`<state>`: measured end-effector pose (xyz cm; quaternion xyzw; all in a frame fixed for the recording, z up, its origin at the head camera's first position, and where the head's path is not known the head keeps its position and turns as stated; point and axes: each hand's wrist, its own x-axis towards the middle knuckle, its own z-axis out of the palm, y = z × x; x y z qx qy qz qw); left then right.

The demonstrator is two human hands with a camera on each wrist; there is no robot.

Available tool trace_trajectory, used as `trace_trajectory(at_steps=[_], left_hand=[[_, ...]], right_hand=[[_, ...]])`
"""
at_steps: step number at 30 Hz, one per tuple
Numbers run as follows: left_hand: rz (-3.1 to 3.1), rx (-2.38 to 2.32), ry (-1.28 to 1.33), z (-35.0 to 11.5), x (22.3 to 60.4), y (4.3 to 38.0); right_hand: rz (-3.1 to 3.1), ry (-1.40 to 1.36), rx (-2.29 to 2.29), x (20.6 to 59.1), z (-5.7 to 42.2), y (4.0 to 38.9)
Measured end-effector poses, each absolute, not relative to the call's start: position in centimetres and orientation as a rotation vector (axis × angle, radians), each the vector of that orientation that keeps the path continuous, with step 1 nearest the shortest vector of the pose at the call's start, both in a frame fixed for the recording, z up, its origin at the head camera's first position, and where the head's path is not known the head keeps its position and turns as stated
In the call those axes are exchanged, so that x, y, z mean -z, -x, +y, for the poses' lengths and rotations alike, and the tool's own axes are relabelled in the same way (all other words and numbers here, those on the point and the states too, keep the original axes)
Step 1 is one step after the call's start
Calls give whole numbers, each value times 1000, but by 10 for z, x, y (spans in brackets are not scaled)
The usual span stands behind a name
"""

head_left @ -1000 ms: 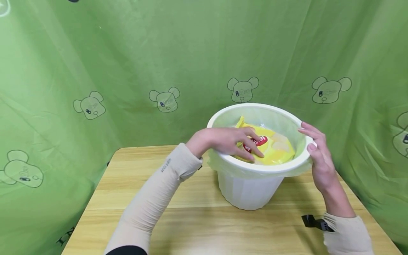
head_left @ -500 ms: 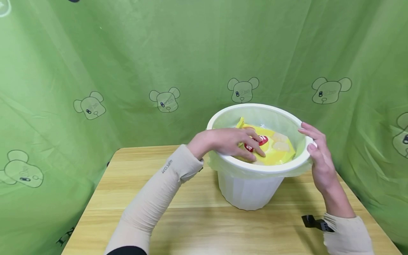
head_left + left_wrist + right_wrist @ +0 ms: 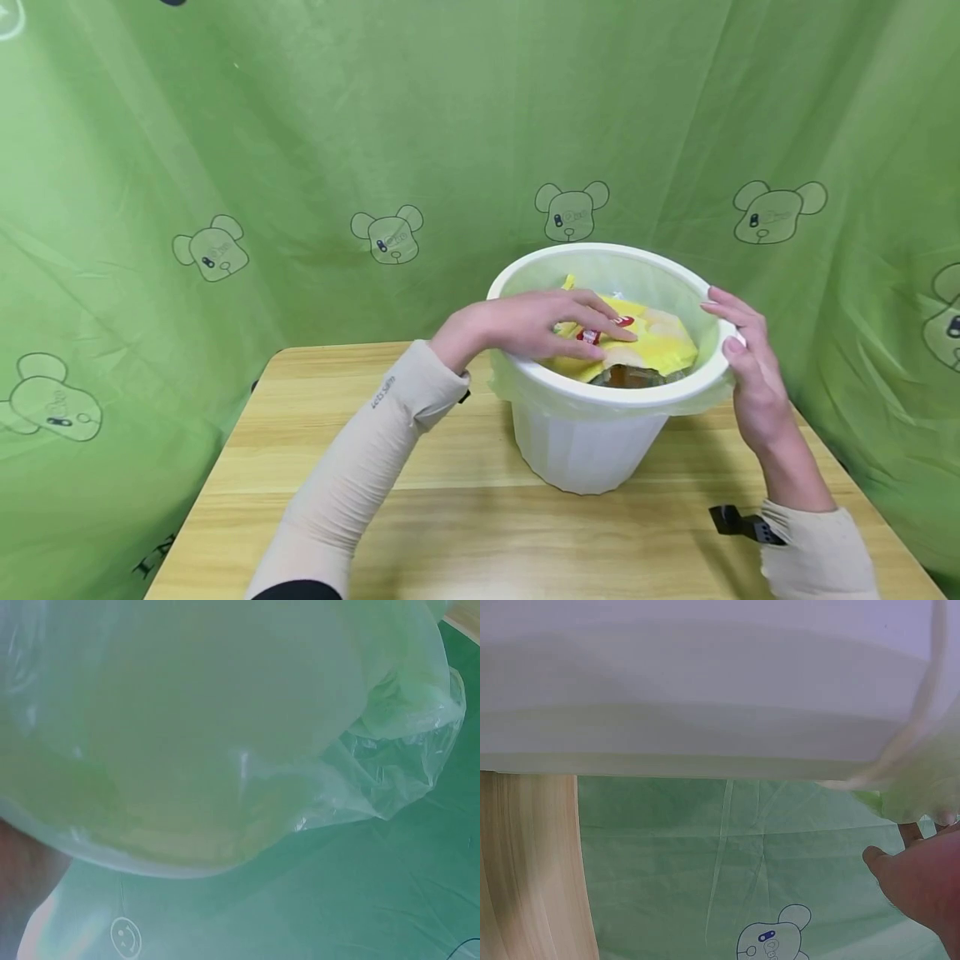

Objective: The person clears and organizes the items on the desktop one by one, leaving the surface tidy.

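A white trash bin (image 3: pixel 588 450), lined with a thin pale-green bag (image 3: pixel 375 780), stands on the table. Inside it, near the top, lies a yellow snack bag (image 3: pixel 663 337) with a red label. My left hand (image 3: pixel 551 325) reaches over the bin's left rim, its extended fingers resting on the snack bag. Below the bag's near edge shows a clear thing with brown in it (image 3: pixel 633 377). My right hand (image 3: pixel 757 383) grips the bin's right rim, thumb and fingers on either side. The left wrist view shows mostly liner, with the left fingers hidden.
The wooden table (image 3: pixel 450 533) carries the bin toward its right side. Behind and around it hangs a green curtain (image 3: pixel 450 108) with printed bear heads. A black strap (image 3: pixel 742 525) sits on the right wrist. Liner film hangs over the bin's rim.
My left fingers have straightened and shifted slightly up across the snack bag. The bag's near edge has moved, uncovering the clear-and-brown thing. My right hand stays on the rim.
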<state>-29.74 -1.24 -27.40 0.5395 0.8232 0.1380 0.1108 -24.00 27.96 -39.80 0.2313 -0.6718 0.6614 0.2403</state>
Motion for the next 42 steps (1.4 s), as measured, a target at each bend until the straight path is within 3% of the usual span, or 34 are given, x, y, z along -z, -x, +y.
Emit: trace_trajectory(at_steps=[21,34,42], left_hand=[[2319,-636,-1611,-11,275,297],[2455,-180,-1525,16,283,293],[2427,-191,-1472,16,283,295]], right_hand=[[-1810,-650,-1830,401,279,243],[-1793,-652,-1837,400,281,244],[-1838,-609,-1829,397,279,240]])
